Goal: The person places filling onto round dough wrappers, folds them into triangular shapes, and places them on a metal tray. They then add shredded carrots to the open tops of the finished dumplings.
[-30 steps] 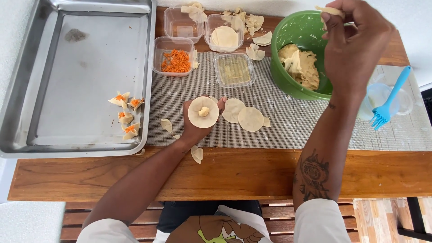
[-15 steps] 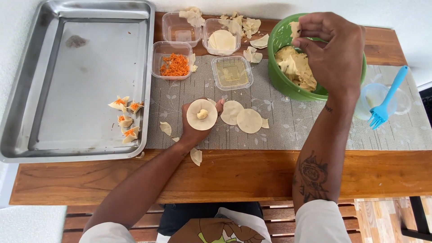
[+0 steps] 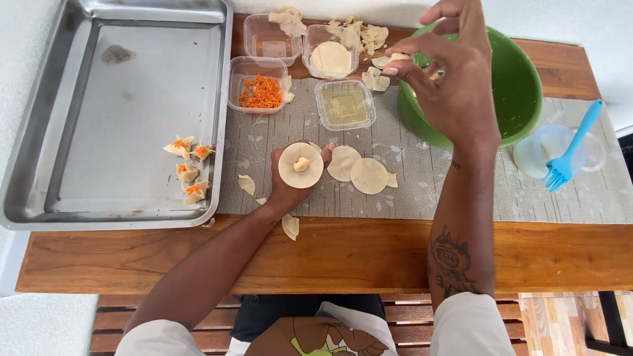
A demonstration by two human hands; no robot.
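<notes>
Cupping a round wrapper (image 3: 301,165) with filling, the left hand (image 3: 290,188) rests low; the right hand (image 3: 455,79), up and rightward over the bowl (image 3: 521,92), pinches a filling bit (image 3: 400,58).

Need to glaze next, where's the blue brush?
In the head view, far right: the blue brush leans in a clear cup, right of the green bowl.

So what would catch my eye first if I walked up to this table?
Probably the left hand in the middle of the mat, holding a round dough wrapper with a dab of filling. The right hand pinches a pale morsel over the green bowl, and four folded dumplings sit in the metal tray at left.
</notes>
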